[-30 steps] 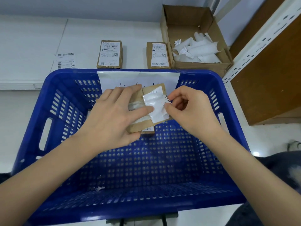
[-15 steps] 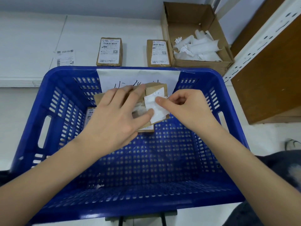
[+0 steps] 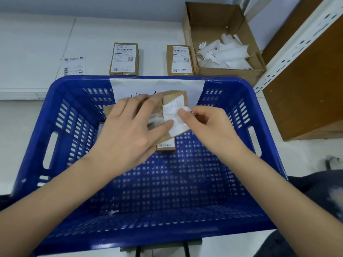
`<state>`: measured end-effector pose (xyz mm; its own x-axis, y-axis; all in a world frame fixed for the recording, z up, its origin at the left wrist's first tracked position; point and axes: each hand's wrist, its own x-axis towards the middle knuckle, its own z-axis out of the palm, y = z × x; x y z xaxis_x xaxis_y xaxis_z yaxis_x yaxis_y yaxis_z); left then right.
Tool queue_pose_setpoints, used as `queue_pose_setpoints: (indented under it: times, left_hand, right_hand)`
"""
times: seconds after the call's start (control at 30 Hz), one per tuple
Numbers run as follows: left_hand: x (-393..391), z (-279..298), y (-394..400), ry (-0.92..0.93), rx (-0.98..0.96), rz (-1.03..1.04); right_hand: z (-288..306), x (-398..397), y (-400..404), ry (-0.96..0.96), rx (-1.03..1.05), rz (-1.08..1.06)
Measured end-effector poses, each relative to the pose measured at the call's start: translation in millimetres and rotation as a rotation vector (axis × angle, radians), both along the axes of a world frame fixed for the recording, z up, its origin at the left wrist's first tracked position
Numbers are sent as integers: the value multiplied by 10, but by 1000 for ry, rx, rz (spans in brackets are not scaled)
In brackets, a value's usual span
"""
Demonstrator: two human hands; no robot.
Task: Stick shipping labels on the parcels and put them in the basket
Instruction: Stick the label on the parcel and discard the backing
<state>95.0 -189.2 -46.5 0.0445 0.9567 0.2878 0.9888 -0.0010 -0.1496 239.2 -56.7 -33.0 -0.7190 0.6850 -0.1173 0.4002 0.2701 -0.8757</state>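
Head view: blue basket (image 3: 46, 115) fills centre; near rim cut by frame bottom. Brown parcel (image 3: 170, 97) held above basket's far half. Left hand (image 3: 128, 130) grips parcel, fingers spread on top, thumb on label (image 3: 175, 115). Right hand (image 3: 207, 125) pinches label's right edge. Second parcel (image 3: 166, 145) on basket floor, mostly hidden beneath. Open floor toward near wall. Label print illegible.

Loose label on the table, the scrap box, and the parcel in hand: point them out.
loose label (image 3: 73, 66), head view, middle of the sheet.
scrap box (image 3: 230, 72), head view, front wall.
parcel in hand (image 3: 171, 96), head view, bare top corner.
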Motion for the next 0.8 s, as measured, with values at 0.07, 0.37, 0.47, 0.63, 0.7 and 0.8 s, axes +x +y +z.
queue_pose_setpoints:
  times: [0.07, 0.37, 0.47, 0.63, 0.7, 0.8]
  left_hand:
    - [-27, 37, 4, -21, 3, 31]
    - [-67, 49, 11, -110, 23, 24]
    - [-59, 37, 8, -107, 24, 17]
    - [-38, 27, 6, -74, 1, 6]
    - [-36, 34, 6, -73, 5, 4]
    - [-20, 32, 5, -68, 2, -5]
  right_hand:
    - [101, -8, 13, -5, -206, 5]
    - [165, 50, 124, 7, -353, 17]
    - [170, 40, 111, 40, -360, 29]
    - [85, 20, 51, 35, -328, -4]
    - [62, 19, 41, 36, -333, -37]
    - [44, 15, 26, 47, -338, -74]
